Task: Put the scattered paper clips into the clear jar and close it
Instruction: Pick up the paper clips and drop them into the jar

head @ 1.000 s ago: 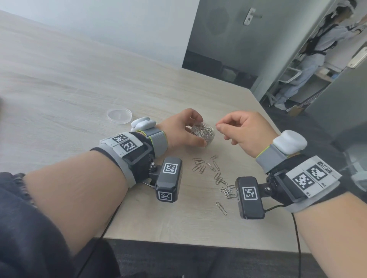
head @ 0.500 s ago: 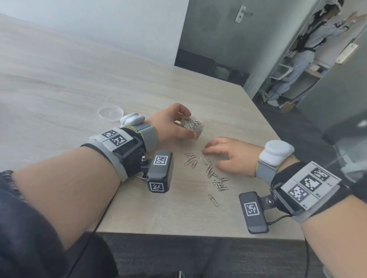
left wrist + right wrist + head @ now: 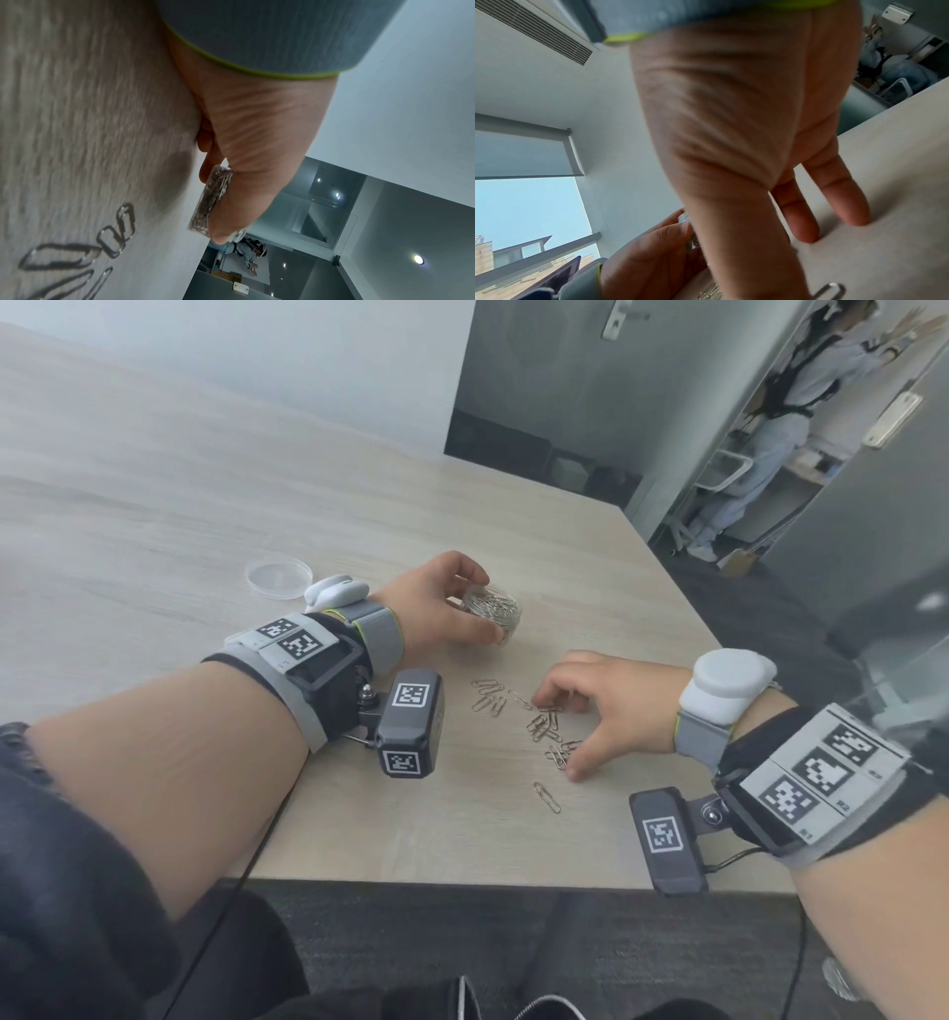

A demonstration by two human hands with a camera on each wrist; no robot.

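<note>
The clear jar [image 3: 500,614], packed with silver paper clips, stands open on the pale wood table [image 3: 205,480]. My left hand [image 3: 488,608] grips it from the left, thumb in front; the left wrist view shows the thumb pressed on the jar [image 3: 213,199]. Several loose paper clips [image 3: 544,726] lie in front of the jar, with a small group [image 3: 488,698] to the left and a single clip [image 3: 547,797] nearer me. My right hand [image 3: 562,737] arches over the cluster, fingertips and thumb down on the table. Its fingers [image 3: 847,203] look straight and hold nothing.
The jar's clear round lid [image 3: 279,577] lies flat to the left, behind my left wrist. The table's front edge [image 3: 462,880] runs just below the clips, and its right edge is close by. A person [image 3: 785,403] stands far off beyond the doorway.
My right hand dropped from beside the jar mouth, where its fingertips were pinched together, down to the table and spread over the loose clips. The left hand kept hold of the jar.
</note>
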